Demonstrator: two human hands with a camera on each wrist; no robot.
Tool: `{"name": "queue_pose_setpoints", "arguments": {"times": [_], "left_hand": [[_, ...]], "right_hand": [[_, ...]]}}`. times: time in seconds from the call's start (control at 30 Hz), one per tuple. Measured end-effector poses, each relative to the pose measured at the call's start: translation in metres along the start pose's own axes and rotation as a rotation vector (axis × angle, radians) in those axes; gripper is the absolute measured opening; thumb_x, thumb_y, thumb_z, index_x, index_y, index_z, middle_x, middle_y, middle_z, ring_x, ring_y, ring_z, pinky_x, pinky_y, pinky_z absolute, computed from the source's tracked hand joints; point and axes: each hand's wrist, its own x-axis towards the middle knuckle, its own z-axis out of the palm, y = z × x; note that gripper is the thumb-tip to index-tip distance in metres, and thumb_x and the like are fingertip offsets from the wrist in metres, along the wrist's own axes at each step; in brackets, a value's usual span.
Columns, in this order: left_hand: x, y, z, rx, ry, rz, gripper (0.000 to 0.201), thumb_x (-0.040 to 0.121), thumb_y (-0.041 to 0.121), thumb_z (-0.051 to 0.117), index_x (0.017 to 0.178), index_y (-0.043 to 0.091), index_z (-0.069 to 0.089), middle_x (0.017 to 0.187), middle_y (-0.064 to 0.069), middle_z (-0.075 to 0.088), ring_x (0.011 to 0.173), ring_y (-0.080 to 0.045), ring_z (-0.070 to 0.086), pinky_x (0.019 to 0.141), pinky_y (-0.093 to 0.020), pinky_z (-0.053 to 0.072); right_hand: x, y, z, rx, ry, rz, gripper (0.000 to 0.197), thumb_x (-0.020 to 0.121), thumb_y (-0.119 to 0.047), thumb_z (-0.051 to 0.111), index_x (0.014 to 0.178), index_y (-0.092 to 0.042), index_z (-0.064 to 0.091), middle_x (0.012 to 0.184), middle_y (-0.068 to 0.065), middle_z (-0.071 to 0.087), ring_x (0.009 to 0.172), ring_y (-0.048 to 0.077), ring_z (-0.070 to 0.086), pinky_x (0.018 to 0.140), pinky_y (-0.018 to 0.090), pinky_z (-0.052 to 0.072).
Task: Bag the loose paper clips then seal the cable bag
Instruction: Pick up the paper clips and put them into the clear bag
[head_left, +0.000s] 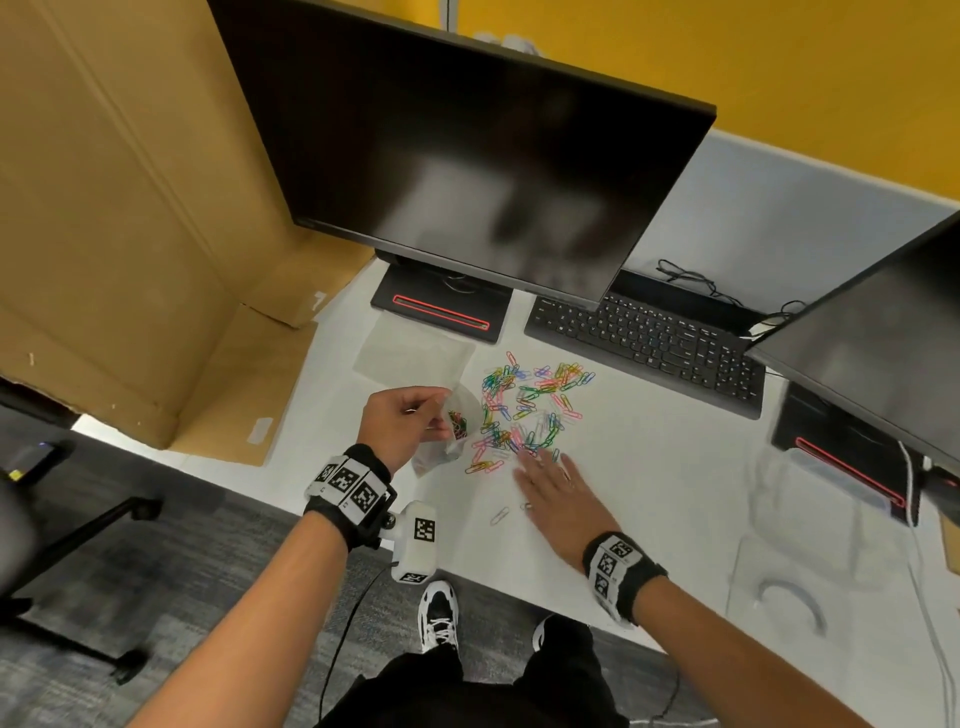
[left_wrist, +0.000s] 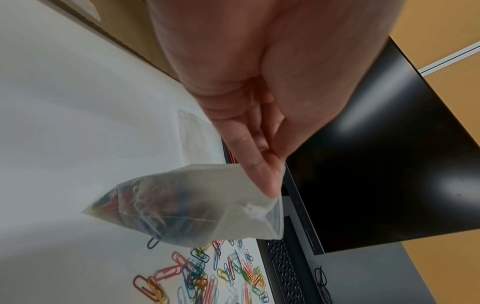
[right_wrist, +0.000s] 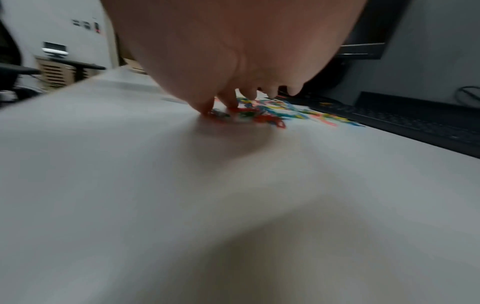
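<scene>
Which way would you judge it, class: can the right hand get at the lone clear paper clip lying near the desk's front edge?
Probably yes: the right hand lies flat beside the clear paper clip, with only bare desk between them.

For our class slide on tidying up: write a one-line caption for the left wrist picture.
Left hand pinches a clear bag of paper clips above loose clips on the desk.

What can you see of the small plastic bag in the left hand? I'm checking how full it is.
The small plastic bag is clear and soft, hanging above the white desk. The left hand pinches its upper edge between thumb and fingers. A cluster of coloured paper clips fills its bottom corner; the rest looks empty. Whether its mouth is open is unclear.
</scene>
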Motion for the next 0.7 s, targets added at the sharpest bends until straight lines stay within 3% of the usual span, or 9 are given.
{"name": "queue_pose_setpoints", "arguments": {"times": [0.1,0.17,0.23,0.27,0.33,0.5,0.6,0.67,0.7], "left_hand": [[-0.002,-0.001,0.002,-0.001,-0.005,0.001,0.014,0.093,0.006,0.064,0.102,0.002,0.074,0.058,-0.003,0.066,0.059,-0.023,0.064,0.07,-0.036,0.062],[-0.002,-0.001,0.004,0.005,-0.01,0.001,0.014,0.093,0.007,0.064,0.102,0.003,0.075,0.059,-0.004,0.066,0.06,-0.024,0.064,0.071,-0.036,0.062],[-0.003,-0.002,0.005,0.011,-0.009,0.003,0.014,0.093,0.007,0.064,0.101,0.003,0.075,0.061,-0.007,0.066,0.06,-0.025,0.065,0.071,-0.036,0.062],[-0.003,-0.001,0.006,0.01,-0.006,0.004,0.014,0.093,0.006,0.064,0.1,0.002,0.075,0.063,-0.009,0.065,0.059,-0.025,0.064,0.069,-0.035,0.062],[-0.003,-0.001,0.008,0.006,-0.004,0.005,0.014,0.093,0.003,0.063,0.1,0.0,0.074,0.065,-0.012,0.063,0.057,-0.024,0.063,0.065,-0.031,0.062],[-0.003,-0.002,0.011,0.015,-0.02,0.0,0.014,0.092,0.004,0.064,0.101,-0.001,0.074,0.065,-0.011,0.065,0.056,-0.022,0.064,0.065,-0.031,0.062],[-0.004,-0.002,0.013,0.003,-0.021,-0.022,0.014,0.092,0.005,0.065,0.101,-0.001,0.074,0.063,-0.009,0.065,0.055,-0.022,0.065,0.063,-0.028,0.061],[-0.006,-0.001,0.015,-0.003,-0.028,-0.028,0.013,0.092,0.005,0.064,0.1,-0.001,0.074,0.061,-0.006,0.066,0.054,-0.021,0.065,0.062,-0.027,0.061],[-0.006,-0.001,0.016,-0.006,-0.03,-0.029,0.013,0.092,0.004,0.064,0.1,0.0,0.074,0.06,-0.004,0.066,0.055,-0.021,0.065,0.062,-0.027,0.061]], "right_hand": [[0.007,0.015,-0.002,0.057,-0.049,0.107,0.072,0.093,-0.006,0.045,0.153,-0.021,0.008,0.16,0.012,-0.006,0.146,0.039,-0.001,0.118,0.052,0.01],[0.012,0.016,-0.006,0.124,-0.018,0.13,0.083,0.077,0.003,0.063,0.15,-0.016,0.027,0.157,0.016,0.019,0.141,0.041,0.025,0.111,0.046,0.031],[0.015,0.014,-0.009,0.133,-0.009,0.122,0.082,0.048,0.005,0.082,0.127,-0.009,0.061,0.134,0.017,0.056,0.113,0.036,0.061,0.081,0.037,0.056],[0.015,0.014,-0.007,0.154,0.008,0.126,0.078,0.04,0.007,0.084,0.115,-0.007,0.068,0.123,0.015,0.064,0.101,0.033,0.067,0.067,0.033,0.06],[0.017,0.014,-0.006,0.196,0.037,0.15,0.067,0.036,0.012,0.083,0.1,-0.004,0.073,0.109,0.015,0.07,0.087,0.029,0.069,0.055,0.031,0.06],[0.025,0.029,-0.021,0.357,0.059,0.298,0.02,0.079,0.009,0.06,0.09,-0.001,0.073,0.089,0.017,0.067,0.079,0.031,0.067,0.068,0.029,0.054],[0.023,0.04,-0.033,0.736,0.199,0.637,0.013,0.081,-0.001,0.064,0.077,-0.003,0.076,0.082,0.007,0.073,0.075,0.022,0.068,0.072,0.025,0.055],[0.021,0.047,-0.038,1.045,0.275,0.847,0.008,0.076,-0.008,0.075,0.084,-0.01,0.079,0.087,0.001,0.074,0.08,0.015,0.068,0.081,0.022,0.055],[0.022,0.048,-0.041,1.222,0.298,0.91,0.013,0.074,-0.01,0.079,0.087,-0.011,0.079,0.089,0.003,0.075,0.083,0.017,0.07,0.085,0.027,0.056]]}}
